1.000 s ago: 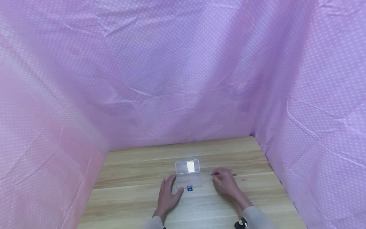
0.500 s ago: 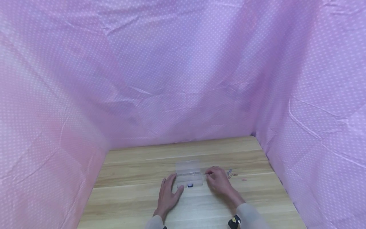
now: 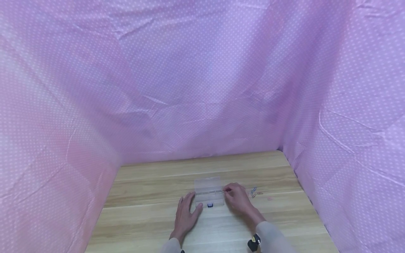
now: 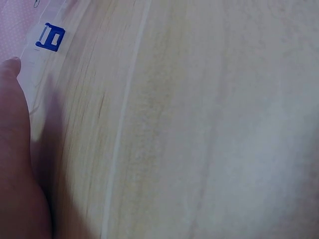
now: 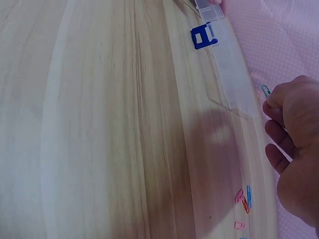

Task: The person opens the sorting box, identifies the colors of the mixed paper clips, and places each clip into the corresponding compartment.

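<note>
Two hands at work: both at a clear plastic box (image 3: 209, 194) on the wooden table (image 3: 152, 211).
Box: small, transparent, with a blue latch (image 5: 203, 36) on its near edge; lid stands up behind; it sits mid-table, between the hands.
Left hand (image 3: 186, 215): lies flat on the table, fingers straight and relaxed, thumb against the box's left end, steadying it; grips nothing.
Right hand (image 3: 237, 199): fingertips closed in a pinch on a green paper clip (image 5: 266, 90), held at the box's right end, just above its rim.
Loose paper clips (image 5: 242, 200): a few, pink, red and blue, lying on the table just right of the right hand, apart from the box.
Box contents: too faint to tell.
Progress, as judged: one clip is on its way into the box; the scattered ones are yet to be gathered; the lid is not yet closed.
Surround: pink dotted cloth (image 3: 202, 77) on three sides.
</note>
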Demonstrator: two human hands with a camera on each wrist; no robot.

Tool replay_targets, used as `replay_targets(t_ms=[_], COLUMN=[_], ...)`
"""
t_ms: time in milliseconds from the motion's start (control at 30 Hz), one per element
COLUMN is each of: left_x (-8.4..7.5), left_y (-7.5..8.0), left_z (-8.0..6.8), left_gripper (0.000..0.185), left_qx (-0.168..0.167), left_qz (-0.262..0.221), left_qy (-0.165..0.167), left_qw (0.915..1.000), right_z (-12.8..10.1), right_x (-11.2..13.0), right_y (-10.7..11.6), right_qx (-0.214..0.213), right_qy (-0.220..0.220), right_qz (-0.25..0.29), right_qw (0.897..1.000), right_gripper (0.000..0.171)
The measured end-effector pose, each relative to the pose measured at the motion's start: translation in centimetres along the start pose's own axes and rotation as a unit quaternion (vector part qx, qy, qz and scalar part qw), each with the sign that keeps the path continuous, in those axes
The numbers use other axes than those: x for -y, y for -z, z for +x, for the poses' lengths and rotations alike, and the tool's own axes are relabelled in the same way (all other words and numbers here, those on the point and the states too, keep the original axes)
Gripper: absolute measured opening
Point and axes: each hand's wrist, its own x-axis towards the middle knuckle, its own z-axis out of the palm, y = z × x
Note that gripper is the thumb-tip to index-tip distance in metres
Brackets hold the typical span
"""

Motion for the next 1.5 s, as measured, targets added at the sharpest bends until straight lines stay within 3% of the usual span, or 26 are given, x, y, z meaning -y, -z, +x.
replay_targets(t_ms=[533, 933, 1500], left_x=[-0.2, -0.3, -0.3], left_y=[0.1, 0.2, 0.1], left_z=[0.0, 0.0, 0.0], left_gripper=[0.068, 0.067, 0.066], left_qx=[0.006, 0.010, 0.006], left_qz=[-0.001, -0.009, -0.011], left_qy=[0.008, 0.006, 0.014], left_qw=[0.9999, 0.9999, 0.9998], right_z=[0.7, 0.6, -0.3], right_x=[0.4, 0.5, 0.6], right_y=[-1.7, -2.1, -1.0], right_qx=[-0.007, -0.020, -0.004], right_qy=[-0.008, 0.011, -0.004], right_qz=[0.001, -0.041, -0.002], right_qw=[1.000, 0.999, 1.000], right_gripper=[0.013, 0.011, 0.017])
